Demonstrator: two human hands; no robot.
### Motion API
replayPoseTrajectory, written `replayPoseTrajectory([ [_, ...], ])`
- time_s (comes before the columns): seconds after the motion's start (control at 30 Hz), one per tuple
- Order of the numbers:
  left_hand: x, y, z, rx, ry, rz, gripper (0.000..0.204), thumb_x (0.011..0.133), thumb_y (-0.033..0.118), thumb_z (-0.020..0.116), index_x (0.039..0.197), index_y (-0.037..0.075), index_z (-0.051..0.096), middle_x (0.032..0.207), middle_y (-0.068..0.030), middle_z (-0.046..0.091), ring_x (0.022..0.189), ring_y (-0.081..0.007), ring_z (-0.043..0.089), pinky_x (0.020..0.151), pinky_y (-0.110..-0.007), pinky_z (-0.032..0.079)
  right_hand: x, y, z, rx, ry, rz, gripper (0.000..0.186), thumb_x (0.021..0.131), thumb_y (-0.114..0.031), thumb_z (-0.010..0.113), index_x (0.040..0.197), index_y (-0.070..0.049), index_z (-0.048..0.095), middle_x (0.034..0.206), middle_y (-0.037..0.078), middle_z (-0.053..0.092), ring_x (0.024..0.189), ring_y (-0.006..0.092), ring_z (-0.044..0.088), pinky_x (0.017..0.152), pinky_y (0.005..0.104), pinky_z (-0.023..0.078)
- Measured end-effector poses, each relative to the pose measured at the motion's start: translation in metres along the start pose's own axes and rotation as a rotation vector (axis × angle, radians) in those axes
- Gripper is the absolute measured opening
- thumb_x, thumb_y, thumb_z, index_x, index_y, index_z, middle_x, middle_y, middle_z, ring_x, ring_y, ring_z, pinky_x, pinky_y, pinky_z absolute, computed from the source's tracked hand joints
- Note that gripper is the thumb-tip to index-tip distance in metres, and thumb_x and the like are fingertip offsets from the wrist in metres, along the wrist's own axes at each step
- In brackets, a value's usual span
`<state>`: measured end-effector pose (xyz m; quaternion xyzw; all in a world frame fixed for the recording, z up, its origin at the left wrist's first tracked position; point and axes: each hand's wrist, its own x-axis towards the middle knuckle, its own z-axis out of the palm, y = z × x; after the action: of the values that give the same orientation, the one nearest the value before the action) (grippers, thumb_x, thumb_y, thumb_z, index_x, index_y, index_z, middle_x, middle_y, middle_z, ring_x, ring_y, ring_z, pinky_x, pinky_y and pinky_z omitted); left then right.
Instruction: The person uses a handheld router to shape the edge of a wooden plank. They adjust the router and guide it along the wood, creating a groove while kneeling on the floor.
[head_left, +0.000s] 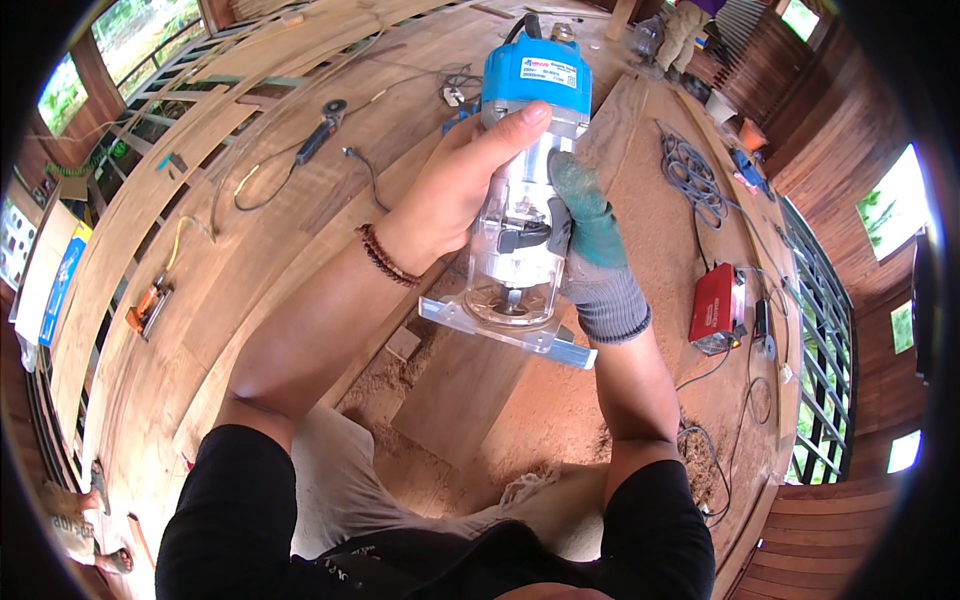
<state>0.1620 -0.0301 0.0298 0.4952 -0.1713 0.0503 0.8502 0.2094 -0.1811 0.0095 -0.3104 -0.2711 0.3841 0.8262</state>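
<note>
A trim router (518, 190) with a blue cap, a silver body and a clear plastic base is held up in front of me. Its base, fitted with a flat guide strip, points down toward me. My left hand (462, 180), bare and with a beaded bracelet at the wrist, wraps its upper body, thumb across the front. On the router's right side, my right hand (592, 235) grips it in a grey and green work glove. The fingers of both hands are partly hidden behind the tool. Below it lies a loose wooden board (455, 395) amid sawdust.
An angle grinder (322, 132) and an orange power tool (150, 308) lie on planks to the left. To the right are a red welding machine (718, 308) and coiled cable (692, 178). Open floor framing (825, 360) shows at the right edge. Another person (685, 38) is at the far right.
</note>
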Motion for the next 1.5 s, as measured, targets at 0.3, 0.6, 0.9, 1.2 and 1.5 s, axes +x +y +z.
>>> replayPoseTrajectory([
  [0.3,0.002,-0.002,-0.003,-0.014,0.0,-0.003,0.056,0.098,0.051,0.053,0.119,-0.001,0.056,0.102,-0.0111,0.068,0.09,-0.0166,0.069,0.081,-0.031,0.057,0.005,0.001,0.0,-0.055,-0.056,-0.02,0.045,0.094,-0.03,0.067,0.13,-0.008,0.051,0.113,0.006,0.063,0.1,0.0156,0.064,0.085,0.0296,0.055],
  [0.6,0.003,-0.005,-0.004,0.005,0.012,0.013,0.058,0.097,0.053,0.053,0.118,-0.001,0.057,0.101,-0.011,0.068,0.09,-0.0166,0.069,0.081,-0.031,0.057,0.004,0.001,0.004,-0.114,-0.013,-0.026,0.05,0.094,-0.033,0.067,0.133,-0.008,0.047,0.113,0.005,0.062,0.1,0.0156,0.064,0.086,0.0296,0.055],
  [0.9,0.001,-0.004,-0.001,0.004,0.03,0.005,0.058,0.096,0.053,0.054,0.118,-0.001,0.057,0.102,-0.011,0.068,0.089,-0.0168,0.069,0.081,-0.031,0.057,0.004,0.002,0.002,-0.127,-0.047,-0.05,0.049,0.095,-0.033,0.065,0.133,-0.007,0.048,0.112,0.005,0.063,0.099,0.0146,0.064,0.085,0.0291,0.055],
  [1.2,0.004,0.01,0.008,0.103,0.135,0.134,0.052,0.096,0.047,0.058,0.117,-0.001,0.057,0.098,-0.0107,0.069,0.085,-0.0169,0.069,0.075,-0.032,0.058,-0.003,-0.023,-0.005,-1.076,0.199,-0.444,0.029,0.092,-0.012,0.065,0.118,0.0,0.062,0.104,0.004,0.067,0.091,0.0105,0.063,0.08,0.0255,0.052],
  [1.5,0.007,0.019,0.001,0.149,0.306,0.297,0.046,0.094,0.04,0.064,0.113,-0.001,0.056,0.09,-0.0128,0.068,0.078,-0.02,0.07,0.069,-0.034,0.06,-0.045,-0.059,0.039,-1.85,-0.007,-0.701,0.028,0.071,-0.017,0.079,0.098,-0.013,0.073,0.102,0.006,0.069,0.087,0.0269,0.065,0.074,0.0367,0.051],
])
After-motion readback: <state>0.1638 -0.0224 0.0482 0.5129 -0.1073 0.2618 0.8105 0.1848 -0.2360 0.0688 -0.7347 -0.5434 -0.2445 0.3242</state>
